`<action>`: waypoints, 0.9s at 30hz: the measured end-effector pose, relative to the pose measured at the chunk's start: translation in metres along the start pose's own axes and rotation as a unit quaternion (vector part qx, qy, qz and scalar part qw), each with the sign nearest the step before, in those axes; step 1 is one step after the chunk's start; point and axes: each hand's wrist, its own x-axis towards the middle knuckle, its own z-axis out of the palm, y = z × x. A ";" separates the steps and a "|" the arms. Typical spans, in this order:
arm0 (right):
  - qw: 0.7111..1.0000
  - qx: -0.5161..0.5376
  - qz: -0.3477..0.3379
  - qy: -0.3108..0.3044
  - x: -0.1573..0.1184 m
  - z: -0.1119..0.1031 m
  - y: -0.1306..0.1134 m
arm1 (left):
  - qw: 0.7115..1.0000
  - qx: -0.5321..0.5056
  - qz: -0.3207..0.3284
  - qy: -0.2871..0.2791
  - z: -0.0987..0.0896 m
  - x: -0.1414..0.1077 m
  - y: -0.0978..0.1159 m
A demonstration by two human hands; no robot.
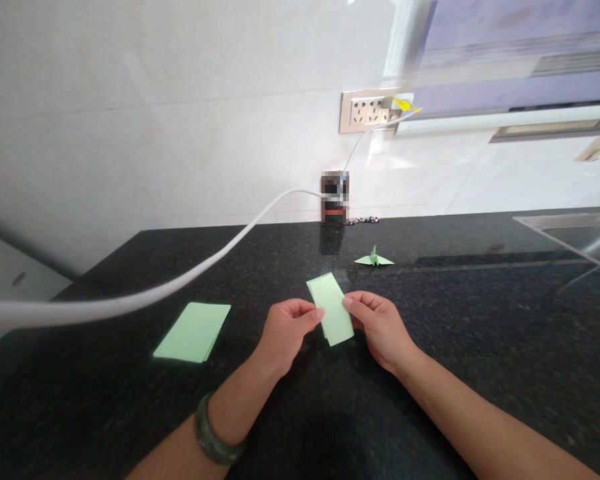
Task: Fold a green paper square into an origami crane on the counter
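Note:
A light green sheet of paper (pixel 334 310), folded into a narrow rectangle, is held tilted above the dark counter. My left hand (pixel 289 332) pinches its left edge between thumb and fingers. At the opposite edge, my right hand (pixel 380 328) grips it the same way, thumb on the front. The two layers of the fold sit slightly out of line at the top and lower left. Beyond my right hand stands a green paper crane (pixel 375 258) with spread wings. To the left of my left hand lies a stack of green paper (pixel 193 333).
The black speckled counter (pixel 105 400) meets a white tiled wall. A phone-like object (pixel 335 207), blurred out, leans there with a beaded strand (pixel 364 220) beside it. A white cable (pixel 180 283) arches across the left. Sockets (pixel 367 112) are above; a sink (pixel 580 233) is at right.

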 end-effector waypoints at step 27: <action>0.657 -0.613 -0.416 -0.139 -0.010 -0.002 -0.026 | 0.707 0.560 0.424 0.079 0.003 -0.021 0.013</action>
